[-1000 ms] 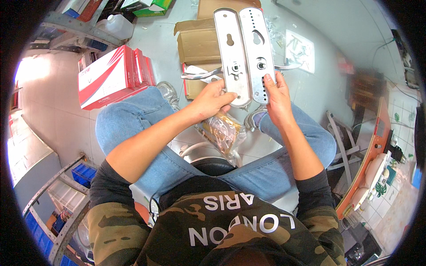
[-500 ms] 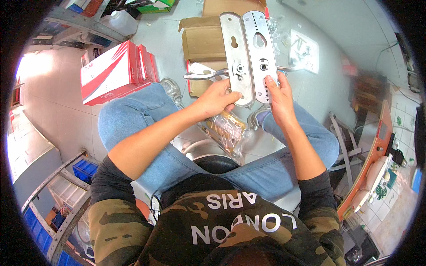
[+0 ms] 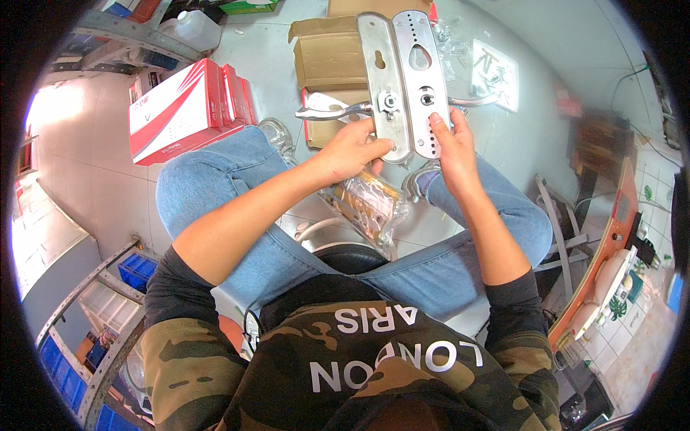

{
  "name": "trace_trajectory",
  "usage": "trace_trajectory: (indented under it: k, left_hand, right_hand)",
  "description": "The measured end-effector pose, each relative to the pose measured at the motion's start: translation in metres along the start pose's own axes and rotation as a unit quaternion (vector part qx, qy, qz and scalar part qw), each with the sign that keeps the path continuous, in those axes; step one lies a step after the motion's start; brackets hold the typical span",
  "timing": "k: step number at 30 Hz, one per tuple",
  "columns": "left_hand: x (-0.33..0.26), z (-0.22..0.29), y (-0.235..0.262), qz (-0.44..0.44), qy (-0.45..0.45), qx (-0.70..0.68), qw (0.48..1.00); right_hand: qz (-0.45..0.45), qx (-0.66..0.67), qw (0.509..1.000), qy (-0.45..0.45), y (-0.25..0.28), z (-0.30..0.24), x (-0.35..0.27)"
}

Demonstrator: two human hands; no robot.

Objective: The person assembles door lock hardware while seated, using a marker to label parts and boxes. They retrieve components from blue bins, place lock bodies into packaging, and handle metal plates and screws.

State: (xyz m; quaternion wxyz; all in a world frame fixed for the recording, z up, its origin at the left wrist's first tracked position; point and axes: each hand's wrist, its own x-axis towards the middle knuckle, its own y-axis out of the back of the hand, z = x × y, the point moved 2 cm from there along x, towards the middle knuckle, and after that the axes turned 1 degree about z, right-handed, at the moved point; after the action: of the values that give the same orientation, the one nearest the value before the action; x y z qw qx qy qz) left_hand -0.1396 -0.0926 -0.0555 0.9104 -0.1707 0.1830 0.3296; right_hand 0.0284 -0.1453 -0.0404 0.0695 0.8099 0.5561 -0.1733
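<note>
Two long metal door handle plates, backs facing up, are held side by side in front of me. My left hand [image 3: 357,152] grips the lower end of the left door handle plate [image 3: 378,82], thumb on top. Its lever [image 3: 332,113] points left. My right hand [image 3: 456,147] is closed on the lower part of the right door handle plate [image 3: 418,79], whose lever [image 3: 474,101] sticks out to the right. Both plates have a keyhole-shaped cutout and a round spindle socket. Below my left hand is a clear plastic bag [image 3: 368,208] with brass-coloured parts; whether that hand holds it too, I cannot tell.
An opened cardboard box [image 3: 327,61] lies on the floor beyond my hands. Red and white boxes [image 3: 176,111] are stacked at left. A clear bag of small metal parts [image 3: 494,75] lies at far right. Metal shelving [image 3: 108,359] with blue bins stands at lower left.
Both hands have moved the two door handle plates slightly away from me. The left lever is turned a little differently. Both hands keep their grip.
</note>
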Motion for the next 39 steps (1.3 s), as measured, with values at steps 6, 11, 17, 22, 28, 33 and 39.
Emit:
trace_trajectory:
  k: [6, 11, 17, 22, 28, 33, 39]
  left_hand:
    - [0.000, -0.001, -0.007, 0.035, -0.012, 0.131, 0.991]
    - [-0.002, -0.004, -0.012, 0.042, 0.008, 0.087, 0.995]
    - [0.002, -0.013, -0.011, 0.034, 0.015, 0.072, 0.997]
    - [0.002, -0.016, -0.010, 0.016, 0.014, 0.020, 1.000]
    - [0.002, -0.028, 0.000, 0.045, 0.091, -0.079, 0.992]
    - [0.007, -0.062, 0.015, 0.049, 0.181, -0.077, 0.979]
    - [0.027, -0.125, 0.039, 0.126, 0.197, 0.030, 0.972]
  right_hand:
    - [0.018, -0.285, 0.954, 0.089, -0.015, 0.004, -0.011]
    - [0.014, -0.292, 0.955, 0.050, -0.020, 0.009, -0.014]
    - [0.012, -0.295, 0.952, 0.078, -0.017, 0.012, -0.008]
    - [-0.026, -0.222, 0.975, 0.016, -0.011, 0.023, -0.005]
    - [-0.039, -0.137, 0.986, -0.083, -0.002, 0.045, 0.006]
    - [-0.028, -0.012, 0.976, -0.215, 0.004, 0.073, 0.009]
    - [-0.011, -0.169, 0.955, -0.244, 0.016, 0.115, 0.018]
